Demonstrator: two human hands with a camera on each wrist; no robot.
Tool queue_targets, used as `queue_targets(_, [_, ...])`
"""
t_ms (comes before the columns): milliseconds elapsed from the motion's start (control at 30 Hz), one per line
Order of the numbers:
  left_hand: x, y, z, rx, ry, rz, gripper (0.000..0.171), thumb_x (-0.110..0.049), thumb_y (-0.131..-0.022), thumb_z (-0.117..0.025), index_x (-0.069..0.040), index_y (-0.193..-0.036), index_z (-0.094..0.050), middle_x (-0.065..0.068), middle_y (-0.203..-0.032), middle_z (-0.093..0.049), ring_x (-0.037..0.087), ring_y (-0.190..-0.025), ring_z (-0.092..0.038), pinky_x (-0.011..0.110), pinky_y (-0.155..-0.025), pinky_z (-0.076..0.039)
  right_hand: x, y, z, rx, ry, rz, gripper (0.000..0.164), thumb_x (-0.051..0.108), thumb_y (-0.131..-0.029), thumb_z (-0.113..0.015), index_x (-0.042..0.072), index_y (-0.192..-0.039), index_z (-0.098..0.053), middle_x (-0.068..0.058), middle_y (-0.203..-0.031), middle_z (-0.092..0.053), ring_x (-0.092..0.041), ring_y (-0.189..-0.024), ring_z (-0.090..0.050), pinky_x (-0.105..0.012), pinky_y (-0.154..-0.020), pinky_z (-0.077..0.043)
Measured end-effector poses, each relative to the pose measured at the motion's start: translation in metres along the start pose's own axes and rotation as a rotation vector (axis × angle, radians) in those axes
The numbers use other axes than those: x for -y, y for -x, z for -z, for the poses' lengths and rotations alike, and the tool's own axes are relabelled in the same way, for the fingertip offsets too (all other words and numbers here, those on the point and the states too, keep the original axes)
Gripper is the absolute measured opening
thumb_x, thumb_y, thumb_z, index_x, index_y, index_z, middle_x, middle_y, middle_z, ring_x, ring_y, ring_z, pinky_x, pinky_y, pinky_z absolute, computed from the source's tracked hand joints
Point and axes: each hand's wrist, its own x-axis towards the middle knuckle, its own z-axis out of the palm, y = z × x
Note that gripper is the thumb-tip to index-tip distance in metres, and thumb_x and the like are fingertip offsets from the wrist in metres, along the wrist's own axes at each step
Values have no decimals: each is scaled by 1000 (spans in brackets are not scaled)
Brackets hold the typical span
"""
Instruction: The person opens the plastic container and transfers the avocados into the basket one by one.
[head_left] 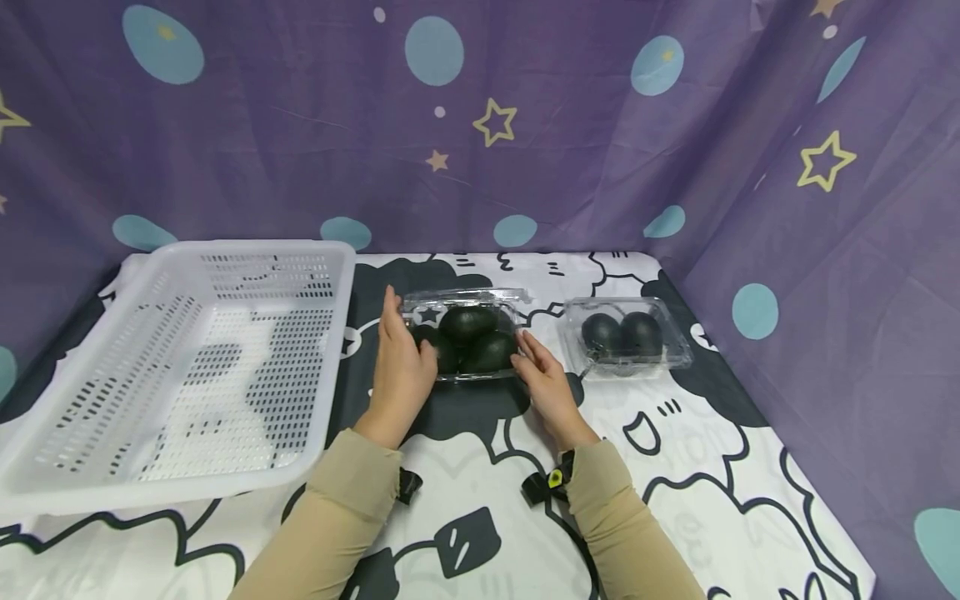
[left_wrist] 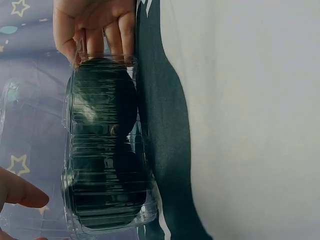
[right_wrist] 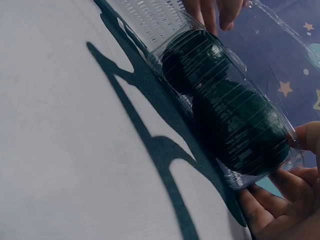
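A clear plastic clamshell box [head_left: 450,377] holds several dark green avocados [head_left: 489,352]; its lid [head_left: 468,296] stands raised at the back. My left hand [head_left: 401,358] is at the box's left end, fingers straight and pointing up, thumb near the front avocado. At the opposite end my right hand [head_left: 551,387] grips the box, thumb at the rim and fingers against the end wall, as the right wrist view shows. The ribbed front wall of the box [left_wrist: 102,165] fills the middle of the left wrist view, the avocados dark behind it.
Right of my hands sits a second clear box [head_left: 678,354] with two dark avocados [head_left: 621,335]. A large white perforated basket [head_left: 341,333] stands at the left. The patterned cloth [head_left: 690,517] covers the table, and a purple curtain [head_left: 585,150] hangs behind.
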Motion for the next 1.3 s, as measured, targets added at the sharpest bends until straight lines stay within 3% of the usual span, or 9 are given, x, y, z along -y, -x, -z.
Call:
queue_targets(367, [2,-3,-2,7,-14,29,75,3,-94,-46,-4,-158,-8,22,-157,-30,42,-137,-40,56,-102,-41,0,-1,0,-1,-7,-4,58,10,-101,-51,1,-154,-30,-14,-158,-35,-28,-148,-33,-44,-117,-34])
queue_targets(600, [2,-3,-1,73,-21,58,75,-4,-97,-50,-6,-159,-7,19,-158,-30,40,-137,-41,55,-103,-41,0,-1,1,2,-1,-1,58,10,-102,-51,0,-154,-29,-14,-158,-35,-28,-148,-33,-44,-116,-35])
queue_targets(867, [-1,-7,-4,141,-166,-22,68,-14,-97,-55,-1,-156,-23,22,-154,-37,41,-141,-38,55,-114,-35,0,-1,0,-8,-16,-16,58,11,-101,-51,1,-154,-30,-13,-158,-36,-27,-147,-34,-44,-116,-35])
queue_targets(1300, [-9,-17,-8,207,-353,-76,74,-26,-94,-67,-3,-154,-30,22,-152,-41,42,-137,-42,56,-108,-42,0,0,0,-3,-12,-14,58,12,-101,-52,2,-154,-30,-13,-158,-36,-28,-147,-34,-44,-116,-35])
